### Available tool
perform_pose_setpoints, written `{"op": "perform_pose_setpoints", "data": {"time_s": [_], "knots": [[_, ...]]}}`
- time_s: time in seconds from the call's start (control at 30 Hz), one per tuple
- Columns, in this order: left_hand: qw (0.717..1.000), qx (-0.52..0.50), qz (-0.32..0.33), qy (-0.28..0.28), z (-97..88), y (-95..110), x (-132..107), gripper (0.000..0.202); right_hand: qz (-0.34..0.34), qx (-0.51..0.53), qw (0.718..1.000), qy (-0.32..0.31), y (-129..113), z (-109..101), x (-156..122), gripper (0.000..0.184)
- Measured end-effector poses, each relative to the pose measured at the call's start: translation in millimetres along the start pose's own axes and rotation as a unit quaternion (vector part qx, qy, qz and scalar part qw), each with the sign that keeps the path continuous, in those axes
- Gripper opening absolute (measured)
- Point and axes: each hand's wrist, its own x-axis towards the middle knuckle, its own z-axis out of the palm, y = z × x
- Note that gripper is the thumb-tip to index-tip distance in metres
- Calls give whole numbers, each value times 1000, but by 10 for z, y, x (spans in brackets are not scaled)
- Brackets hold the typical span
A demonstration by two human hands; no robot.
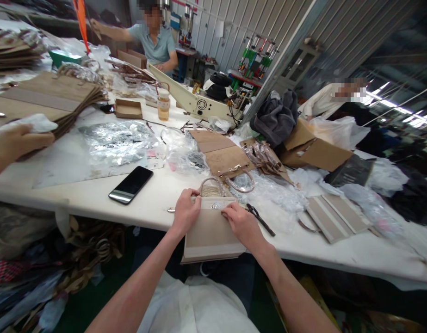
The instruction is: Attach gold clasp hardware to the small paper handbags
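Note:
A tan handbag (210,233) with a white base band lies over the near edge of the white table (95,196), its looped handle pointing away from me. My left hand (185,212) is closed on the bag's top left corner. My right hand (240,223) pinches the top edge by the metal clasp (216,206). Black pliers (260,218) lie just right of my right hand. A small metal tool tip shows left of my left hand.
A black phone (131,184) lies to the left. Plastic wrap, flat tan bags (222,155), cardboard boxes (312,148) and stacked bags (48,99) cover the table. Another person's hand (15,141) holds white tissue at far left. Two more people work behind the table.

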Motion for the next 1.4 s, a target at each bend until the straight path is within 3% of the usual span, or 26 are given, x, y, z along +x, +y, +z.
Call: {"op": "perform_pose_setpoints", "data": {"time_s": [0.17,0.33,0.53,0.63,0.7,0.87,1.07,1.23,1.4], "knots": [[1000,-3,-18,-24,-37,-21,59,14,-7,-44,999,-1,-3,34,-11,14],[997,-5,-40,-70,-129,-24,128,17,-1,0,999,-41,-9,-59,36,12],[997,-9,-29,-71,-415,1,74,42,-1,-31,996,-78,-18,-77,31,10],[998,22,-27,-55,-575,-8,12,41,2,-8,997,-75,0,-26,-10,11],[995,41,-38,-78,-632,2,-24,38,-4,45,997,-59,9,-24,-28,19],[985,40,-56,-158,-598,77,-59,23,-5,186,983,2,-74,-161,73,27],[992,20,-67,-105,-549,28,-64,22,-22,257,965,40,-362,-123,396,30],[993,-3,-76,-95,-559,-41,-91,24,-78,171,982,-3,-552,-20,528,25],[992,-37,-83,-92,-516,-55,-93,22,-120,85,988,-38,-570,19,588,25]]}}
